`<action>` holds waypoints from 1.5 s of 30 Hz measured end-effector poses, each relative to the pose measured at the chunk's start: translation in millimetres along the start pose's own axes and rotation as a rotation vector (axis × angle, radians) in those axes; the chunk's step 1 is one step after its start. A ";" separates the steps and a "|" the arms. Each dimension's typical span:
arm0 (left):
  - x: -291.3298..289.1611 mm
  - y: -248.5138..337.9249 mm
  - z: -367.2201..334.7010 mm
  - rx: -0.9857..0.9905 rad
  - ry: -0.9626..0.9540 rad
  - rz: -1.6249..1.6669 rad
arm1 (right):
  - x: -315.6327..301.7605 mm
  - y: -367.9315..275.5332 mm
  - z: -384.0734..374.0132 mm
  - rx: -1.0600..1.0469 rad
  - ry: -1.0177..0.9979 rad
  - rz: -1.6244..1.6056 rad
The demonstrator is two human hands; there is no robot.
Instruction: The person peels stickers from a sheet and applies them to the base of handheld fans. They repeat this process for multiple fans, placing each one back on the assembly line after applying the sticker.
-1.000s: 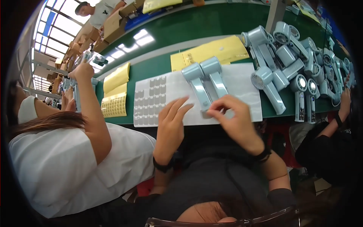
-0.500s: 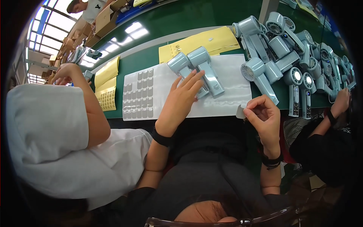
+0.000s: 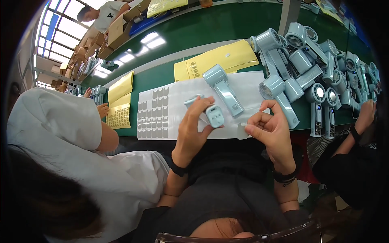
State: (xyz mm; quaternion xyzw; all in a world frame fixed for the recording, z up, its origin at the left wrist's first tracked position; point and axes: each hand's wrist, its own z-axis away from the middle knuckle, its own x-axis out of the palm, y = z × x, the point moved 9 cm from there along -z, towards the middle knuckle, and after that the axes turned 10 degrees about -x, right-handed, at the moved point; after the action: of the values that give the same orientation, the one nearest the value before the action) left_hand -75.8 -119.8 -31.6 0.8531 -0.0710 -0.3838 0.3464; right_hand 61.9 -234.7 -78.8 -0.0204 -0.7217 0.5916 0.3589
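My left hand (image 3: pixel 189 131) is closed around a light blue handheld fan (image 3: pixel 215 116), lifted above the white sheet with the end of its handle turned toward me. Between thumb and forefinger, my right hand (image 3: pixel 272 133) pinches a small grey sticker (image 3: pixel 241 128) with rounded corners, just right of that handle end and apart from it. A second light blue fan (image 3: pixel 227 94) lies on the white backing sheet (image 3: pixel 175 97), its round head pointing away. Rows of grey stickers (image 3: pixel 155 118) cover the sheet's left part. My left fingers partly hide the held fan.
A heap of light blue fans (image 3: pixel 299 60) stands to the right on the green table. Yellow sheets (image 3: pixel 239 54) lie behind the white one, and a yellow label sheet (image 3: pixel 118 114) at left. Co-workers sit close on both sides: a white sleeve (image 3: pixel 60 117) and a hand (image 3: pixel 368 113).
My left hand has picked up the left one of the two fans and tilted its handle end toward me. My right hand has brought the sticker left, closer to it.
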 end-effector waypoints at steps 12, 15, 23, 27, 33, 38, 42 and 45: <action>4.7 20.8 2.2 0.069 -0.017 0.121 | 36.8 -13.9 -20.8 -0.011 -0.170 0.129; 4.3 19.4 2.2 0.065 -0.020 0.137 | 38.0 -14.4 -21.4 -0.026 -0.167 0.173; 4.6 22.0 3.1 0.065 -0.036 0.123 | 37.9 -18.1 -17.4 -0.060 -0.119 0.209; 5.0 20.3 3.0 0.064 -0.042 0.127 | 39.7 -19.0 -17.3 -0.074 -0.105 0.225; 3.5 20.5 6.2 0.081 -0.030 0.103 | 47.3 -28.9 -9.3 -0.150 -0.047 0.466; -9.6 24.8 2.2 0.156 -0.007 0.107 | 40.5 -51.5 -6.2 -0.415 -0.025 1.038; -11.6 41.1 -45.0 0.385 -0.200 -0.102 | 24.9 -12.3 -18.8 -0.144 -0.166 0.849; -2.9 13.3 -121.8 0.417 -0.259 -0.284 | 17.0 3.0 -16.2 -0.136 -0.175 0.992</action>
State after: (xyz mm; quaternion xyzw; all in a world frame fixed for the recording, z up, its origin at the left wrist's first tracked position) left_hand 9.8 -63.3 35.4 0.8511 -0.0718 -0.5114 0.0944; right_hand 56.9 -212.4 -72.3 -0.3344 -0.6894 0.6419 -0.0294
